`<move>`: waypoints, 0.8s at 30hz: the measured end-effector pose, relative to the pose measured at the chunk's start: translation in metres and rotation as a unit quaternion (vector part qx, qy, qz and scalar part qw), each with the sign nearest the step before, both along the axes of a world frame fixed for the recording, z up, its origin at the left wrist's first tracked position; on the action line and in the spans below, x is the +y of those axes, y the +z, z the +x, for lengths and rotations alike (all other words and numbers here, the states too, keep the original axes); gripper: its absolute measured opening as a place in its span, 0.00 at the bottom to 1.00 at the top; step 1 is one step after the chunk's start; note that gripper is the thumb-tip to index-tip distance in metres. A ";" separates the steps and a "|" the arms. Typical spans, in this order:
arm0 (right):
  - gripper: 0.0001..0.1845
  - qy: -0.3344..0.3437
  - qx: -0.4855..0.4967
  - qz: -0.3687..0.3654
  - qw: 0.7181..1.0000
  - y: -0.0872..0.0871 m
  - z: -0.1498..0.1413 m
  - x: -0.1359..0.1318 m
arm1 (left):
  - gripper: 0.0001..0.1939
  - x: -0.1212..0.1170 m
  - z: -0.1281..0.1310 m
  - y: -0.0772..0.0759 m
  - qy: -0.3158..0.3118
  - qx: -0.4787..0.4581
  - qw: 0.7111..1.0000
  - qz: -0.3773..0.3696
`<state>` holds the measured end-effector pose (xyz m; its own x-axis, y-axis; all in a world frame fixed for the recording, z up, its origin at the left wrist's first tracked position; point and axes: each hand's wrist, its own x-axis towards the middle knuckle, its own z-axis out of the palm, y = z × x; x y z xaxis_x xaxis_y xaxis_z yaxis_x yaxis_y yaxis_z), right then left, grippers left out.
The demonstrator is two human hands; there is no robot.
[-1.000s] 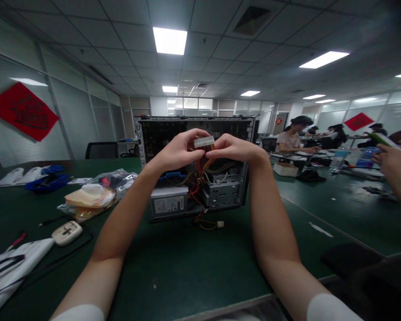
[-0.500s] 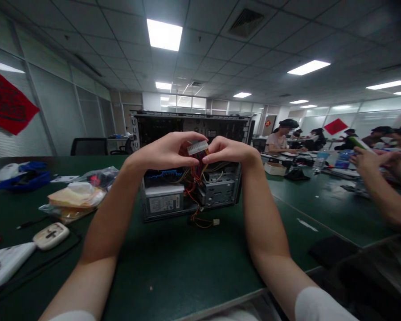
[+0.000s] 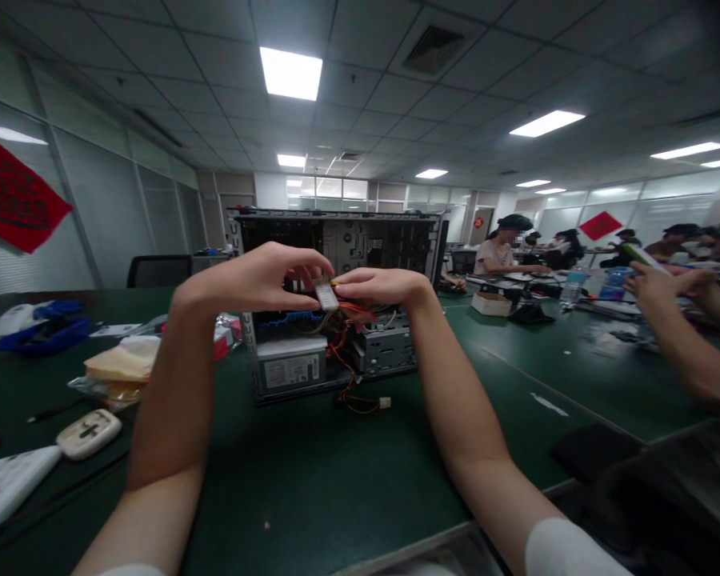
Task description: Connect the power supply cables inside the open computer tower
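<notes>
A white multi-pin power connector (image 3: 326, 297) sits between my hands, tilted with its long side toward me. My left hand (image 3: 264, 276) curls round it from the left, thumb at its edge and fingers over its top. From the right, my right hand (image 3: 375, 286) pinches the bundle of coloured wires (image 3: 355, 310) close behind the connector. Behind them stands an open computer case (image 3: 336, 214), its power supply (image 3: 291, 364) at the lower left and a metal drive cage (image 3: 390, 352) at the lower right. A small white plug (image 3: 385, 402) on thin wires hangs out onto the table.
On the left lie a plastic bag with yellowish contents (image 3: 123, 364), a cream-coloured box-like device (image 3: 89, 433), a blue tray (image 3: 43, 332) and a white object (image 3: 18, 480). A small carton (image 3: 490, 305) stands to the right. Another person's hands (image 3: 660, 288) hold a green-edged object.
The connector has turned from lying crosswise to a steeper tilt and moved left and down. My right hand has flattened and shifted left along the wires. The view has swung slightly right.
</notes>
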<state>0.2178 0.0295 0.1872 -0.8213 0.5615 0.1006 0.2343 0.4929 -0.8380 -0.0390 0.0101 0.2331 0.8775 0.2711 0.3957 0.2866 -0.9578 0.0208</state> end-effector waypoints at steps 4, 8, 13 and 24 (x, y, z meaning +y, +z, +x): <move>0.14 -0.027 0.046 0.022 0.998 -0.005 -0.006 0.010 | 0.27 -0.025 -0.043 0.006 0.153 -0.042 0.986 0.057; 0.14 -0.194 -0.029 0.172 0.965 -0.008 -0.033 0.022 | 0.30 -0.043 -0.079 0.002 0.223 -0.018 0.973 0.061; 0.11 -0.356 -0.093 0.407 0.836 -0.022 -0.086 0.040 | 0.29 -0.049 -0.089 -0.004 0.209 -0.013 0.977 0.044; 0.21 -0.478 -0.224 0.418 0.739 -0.040 -0.131 0.068 | 0.29 -0.040 -0.080 0.000 0.225 0.033 0.973 0.035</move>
